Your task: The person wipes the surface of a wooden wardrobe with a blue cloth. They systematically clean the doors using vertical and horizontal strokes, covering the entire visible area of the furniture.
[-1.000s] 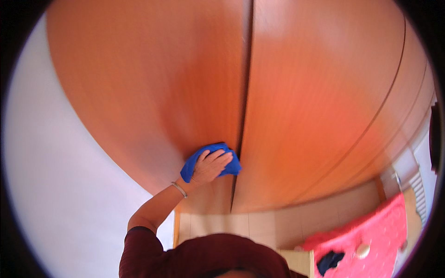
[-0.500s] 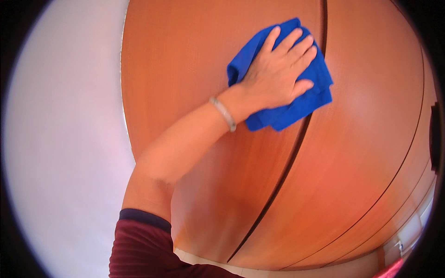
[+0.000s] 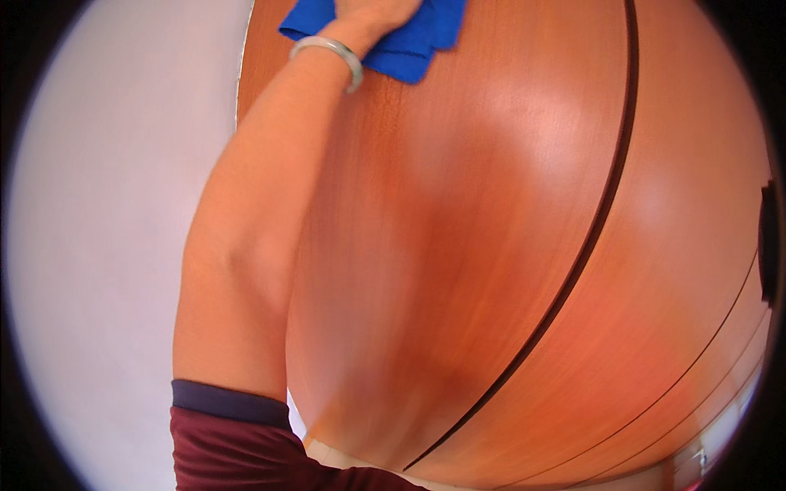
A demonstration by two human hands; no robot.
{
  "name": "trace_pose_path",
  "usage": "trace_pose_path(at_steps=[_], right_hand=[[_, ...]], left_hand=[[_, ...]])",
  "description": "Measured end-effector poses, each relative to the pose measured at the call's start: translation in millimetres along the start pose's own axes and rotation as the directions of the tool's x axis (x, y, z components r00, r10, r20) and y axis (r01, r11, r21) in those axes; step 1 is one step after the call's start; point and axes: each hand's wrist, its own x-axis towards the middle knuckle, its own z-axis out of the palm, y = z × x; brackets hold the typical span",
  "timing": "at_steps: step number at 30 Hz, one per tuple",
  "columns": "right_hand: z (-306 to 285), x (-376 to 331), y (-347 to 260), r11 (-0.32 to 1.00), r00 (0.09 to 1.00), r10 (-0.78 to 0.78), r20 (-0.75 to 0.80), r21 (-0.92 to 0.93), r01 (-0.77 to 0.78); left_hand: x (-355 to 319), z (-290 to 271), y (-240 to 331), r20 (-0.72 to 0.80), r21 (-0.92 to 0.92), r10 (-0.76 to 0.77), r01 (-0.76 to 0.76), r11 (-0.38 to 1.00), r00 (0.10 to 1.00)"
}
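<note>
Wiping step underway: left hand (image 3: 372,10), top centre of frame and mostly cropped, presses blue cloth (image 3: 409,37) flat against wooden door (image 3: 458,245), grip unclear; next stroke needs even pressure across the panel.

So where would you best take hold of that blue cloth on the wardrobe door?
Probably the loose lower corner of the blue cloth, from below right. It sticks out past the left hand, which presses the rest flat against the wooden door.
</note>
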Motion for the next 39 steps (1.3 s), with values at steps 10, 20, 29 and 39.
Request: trace_pose_path(at_steps=[10, 20, 29, 39], right_hand=[[-17.8, -175.0, -10.9, 0.977, 0.980, -0.040, 0.195, 0.215, -0.003], [-14.0, -580.1, 12.3, 0.879, 0.508, 0.195, 0.839, 0.081, -0.471], [-87.5, -875.0, 55.7, 0.905, 0.218, 0.195, 0.956, -0.090, -0.416], [-93.4, -880.7, -25.0, 0.779, 0.149, 0.382, 0.912, -0.231, -0.584]], left_hand=[[-41.6, -18.8, -104.8, 0.021, 0.125, -0.262, 0.258, 0.958, 0.965], [-198.6, -81.7, -114.3, -0.002, -0.033, -0.024, 0.024, 0.999, 1.000], [-376.3, -169.6, -47.4, 0.292, -0.136, -0.331, 0.382, 0.914, 0.897], [-527.4, -235.3, 85.7, 0.659, -0.033, -0.510, 0.698, 0.715, 0.553]])
